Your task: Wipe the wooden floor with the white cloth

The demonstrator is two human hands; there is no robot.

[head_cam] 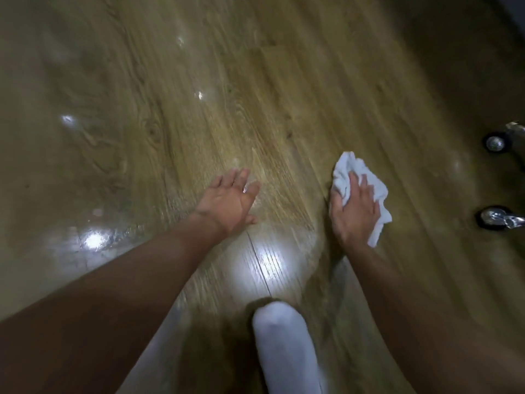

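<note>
From the head view, both bare forearms reach forward and down over the glossy brown wood-grain plank floor (176,115), which carries several bright light reflections, the largest lying between the two arms. The right hand (355,211) lies palm-down on the crumpled white cloth (345,173), pressing it flat against the floor at the right of centre; its grip is spread over the cloth, fingers curled into the folds, with cloth bunching out beyond the fingertips and trailing past the outer edge of the hand toward the wrist. The right forearm runs up from the lower right corner in a nearly straight line to that hand. The left hand (230,200) is released and holds nothing: its fingers are extended and slightly fanned, the thumb stuck out toward the cloth side, the palm facing down close over the floor; whether it touches the boards cannot be told. The left forearm crosses from the lower left edge diagonally up to it. The two hands sit well apart, with bare floor between them. Below them, at the bottom centre, a white-covered leg or foot (284,345) points up the frame. At the right edge stand two small dark caster wheels with shiny metal fittings (495,143), near the cloth but not touching it. The whole picture is softened by motion blur
</note>
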